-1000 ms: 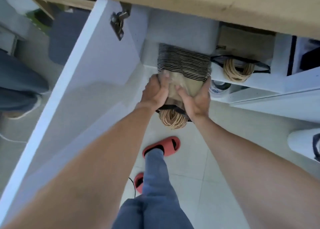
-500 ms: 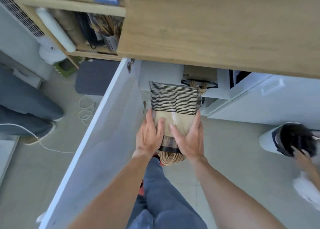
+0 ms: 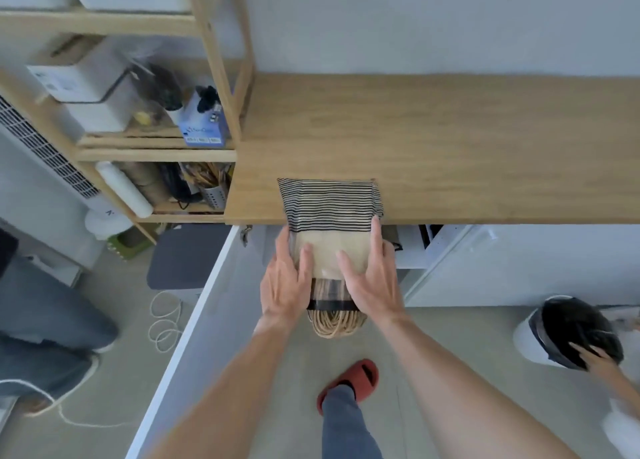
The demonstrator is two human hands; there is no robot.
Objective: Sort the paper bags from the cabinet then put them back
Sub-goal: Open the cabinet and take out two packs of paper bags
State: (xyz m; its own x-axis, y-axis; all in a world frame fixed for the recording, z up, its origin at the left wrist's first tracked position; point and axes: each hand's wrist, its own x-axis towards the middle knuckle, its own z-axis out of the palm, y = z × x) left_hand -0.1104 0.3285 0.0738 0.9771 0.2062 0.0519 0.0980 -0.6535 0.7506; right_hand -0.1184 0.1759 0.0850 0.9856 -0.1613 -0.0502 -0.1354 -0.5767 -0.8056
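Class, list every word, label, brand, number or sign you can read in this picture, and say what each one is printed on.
None can be read with certainty.
Blue box on the wooden shelf: white print, too blurred to read.
White carton on the upper shelf: a label with small dark print, too small to read.
White rounded object below the shelf: one dark mark, unclear.
Striped paper bag under both hands: stripes only, no text.

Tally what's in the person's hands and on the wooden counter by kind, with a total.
Striped paper bags: 1, the striped bag, its top end over the wooden counter
Hands holding its sides: 2, left hand and right hand
Rope handle bundles: 1, rope handles hanging at the near end
Total: 4
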